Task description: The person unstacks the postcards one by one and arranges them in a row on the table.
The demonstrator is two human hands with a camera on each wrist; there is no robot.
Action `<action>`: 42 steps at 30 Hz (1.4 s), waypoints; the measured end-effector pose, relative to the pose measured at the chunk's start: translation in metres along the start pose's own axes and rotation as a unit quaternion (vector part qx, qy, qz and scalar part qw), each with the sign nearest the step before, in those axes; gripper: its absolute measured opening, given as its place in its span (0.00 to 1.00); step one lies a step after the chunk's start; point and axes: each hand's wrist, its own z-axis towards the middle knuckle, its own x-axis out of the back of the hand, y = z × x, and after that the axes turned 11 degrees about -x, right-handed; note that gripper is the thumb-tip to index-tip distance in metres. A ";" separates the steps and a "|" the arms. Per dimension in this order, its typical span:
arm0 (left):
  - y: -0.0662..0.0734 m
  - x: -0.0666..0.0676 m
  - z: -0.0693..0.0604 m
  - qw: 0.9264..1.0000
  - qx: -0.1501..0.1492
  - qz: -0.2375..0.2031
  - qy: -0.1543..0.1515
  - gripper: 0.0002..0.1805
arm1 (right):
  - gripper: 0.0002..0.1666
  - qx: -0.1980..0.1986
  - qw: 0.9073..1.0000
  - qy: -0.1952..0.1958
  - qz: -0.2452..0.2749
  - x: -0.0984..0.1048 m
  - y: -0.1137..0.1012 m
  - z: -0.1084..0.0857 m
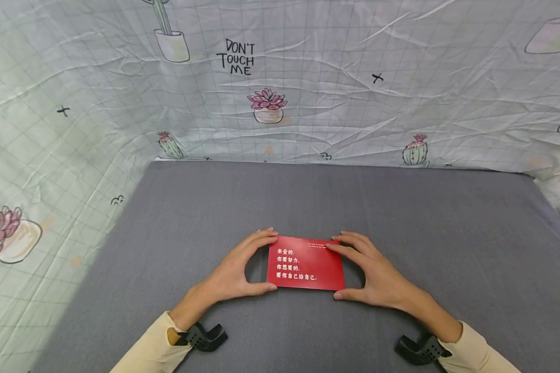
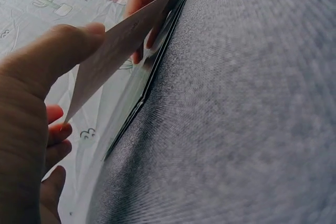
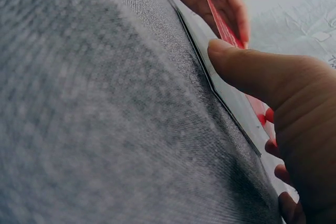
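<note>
A red card [image 1: 295, 267] with white Chinese writing lies between the two hands in the head view, its long sides running left to right. The left hand [image 1: 228, 272] holds its left end, thumb at the near corner and fingers at the far corner. At the other end the right hand [image 1: 382, 277] grips likewise, one finger over the small print. In the left wrist view the card [image 2: 107, 59] slants from the left hand [image 2: 39, 72] towards the right. The right wrist view shows the card [image 3: 223, 22] edge-on, partly hidden behind the right thumb [image 3: 247, 69].
Grey cloth [image 1: 261, 202] covers the tabletop. Behind it and at the left hangs a pale grid-patterned sheet [image 1: 317, 103] printed with potted plants. Black wrist devices sit on the left wrist [image 1: 207, 338] and the right wrist [image 1: 420, 349], beside cream sleeves.
</note>
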 end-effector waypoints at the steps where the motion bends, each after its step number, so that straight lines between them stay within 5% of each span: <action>1: 0.000 0.000 0.000 1.000 0.000 -0.001 0.000 0.45 | 0.51 0.000 1.000 0.001 0.000 0.000 0.000 0.000; 14: 0.003 0.010 0.005 1.000 0.003 0.000 -0.006 0.49 | 0.48 0.015 0.999 0.037 0.004 0.010 -0.009 0.007; 27: 0.002 0.049 0.013 1.000 0.015 0.027 0.004 0.49 | 0.48 0.058 0.996 0.073 0.014 0.016 -0.023 0.036; 42: -0.018 0.085 0.014 0.998 0.038 0.044 -0.004 0.45 | 0.45 0.064 0.995 0.080 0.011 0.014 -0.037 0.080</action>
